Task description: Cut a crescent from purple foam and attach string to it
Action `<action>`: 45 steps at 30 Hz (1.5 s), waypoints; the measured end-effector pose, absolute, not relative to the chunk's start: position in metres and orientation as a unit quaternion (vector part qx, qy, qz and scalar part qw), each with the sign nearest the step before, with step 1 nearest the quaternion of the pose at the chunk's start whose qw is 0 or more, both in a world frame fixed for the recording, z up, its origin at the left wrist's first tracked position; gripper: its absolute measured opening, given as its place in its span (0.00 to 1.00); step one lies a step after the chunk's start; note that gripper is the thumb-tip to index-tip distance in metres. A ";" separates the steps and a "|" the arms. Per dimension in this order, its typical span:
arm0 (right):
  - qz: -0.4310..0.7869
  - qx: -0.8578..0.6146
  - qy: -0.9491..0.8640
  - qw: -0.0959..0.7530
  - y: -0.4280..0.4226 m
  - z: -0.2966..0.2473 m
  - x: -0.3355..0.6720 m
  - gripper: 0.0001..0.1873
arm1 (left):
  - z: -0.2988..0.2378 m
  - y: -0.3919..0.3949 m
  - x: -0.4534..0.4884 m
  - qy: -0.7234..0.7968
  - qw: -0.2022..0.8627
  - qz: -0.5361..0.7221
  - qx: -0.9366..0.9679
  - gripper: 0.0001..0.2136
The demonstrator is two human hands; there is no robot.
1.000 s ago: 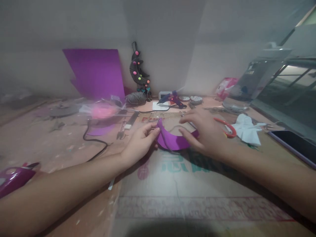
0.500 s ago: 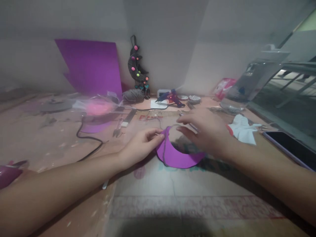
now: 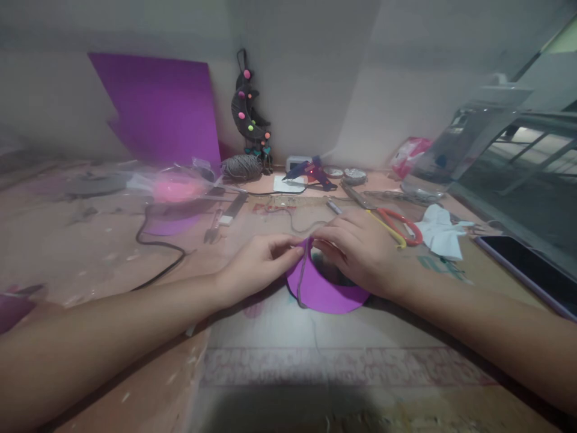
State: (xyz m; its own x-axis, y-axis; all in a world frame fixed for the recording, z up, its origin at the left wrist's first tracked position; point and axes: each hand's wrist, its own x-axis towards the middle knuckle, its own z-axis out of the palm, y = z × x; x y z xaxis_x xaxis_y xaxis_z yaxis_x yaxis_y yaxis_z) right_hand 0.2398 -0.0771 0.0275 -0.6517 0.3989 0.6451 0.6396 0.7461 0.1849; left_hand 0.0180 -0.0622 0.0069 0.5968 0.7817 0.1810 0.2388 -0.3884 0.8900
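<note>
A curved purple foam piece (image 3: 322, 290) with grey cord along its edge stands on a flattened cardboard sheet (image 3: 324, 355). My left hand (image 3: 259, 264) pinches the piece's upper left tip, fingers closed. My right hand (image 3: 360, 252) meets it from the right, its fingers pressed on the same tip and over the piece's top. A grey cord (image 3: 300, 225) trails away from the tip toward the back.
Red-handled scissors (image 3: 396, 225), a white cloth scrap (image 3: 439, 231) and a dark tablet (image 3: 536, 270) lie to the right. A glue gun (image 3: 311, 171), a yarn ball (image 3: 241, 167), a purple sheet (image 3: 157, 111) and a black crescent ornament (image 3: 247, 117) stand at the back. A black cable (image 3: 155, 246) runs left.
The purple piece has come nearer and stands more upright. My right hand moved left and down, closing in on my left hand at the piece's tip.
</note>
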 end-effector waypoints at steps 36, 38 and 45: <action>-0.032 -0.547 -0.766 0.337 -0.057 0.042 0.260 0.06 | 0.012 -0.060 0.025 0.376 0.574 0.330 0.648 0.10; -0.024 -0.553 -0.760 0.341 -0.050 0.045 0.268 0.10 | 0.012 -0.059 0.025 0.377 0.575 0.327 0.648 0.11; -0.029 -0.567 -0.711 0.415 -0.032 0.051 0.284 0.12 | 0.009 -0.057 0.023 0.376 0.572 0.321 0.654 0.12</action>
State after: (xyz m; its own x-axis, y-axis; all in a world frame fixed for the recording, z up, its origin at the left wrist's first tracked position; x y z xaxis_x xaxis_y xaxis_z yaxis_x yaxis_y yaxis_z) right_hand 0.2836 -0.0318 0.0509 -0.0115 0.7818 0.6235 0.8304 0.3548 -0.4295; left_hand 0.0232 -0.0574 0.0090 0.5102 0.8600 -0.0103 0.1241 -0.0617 0.9904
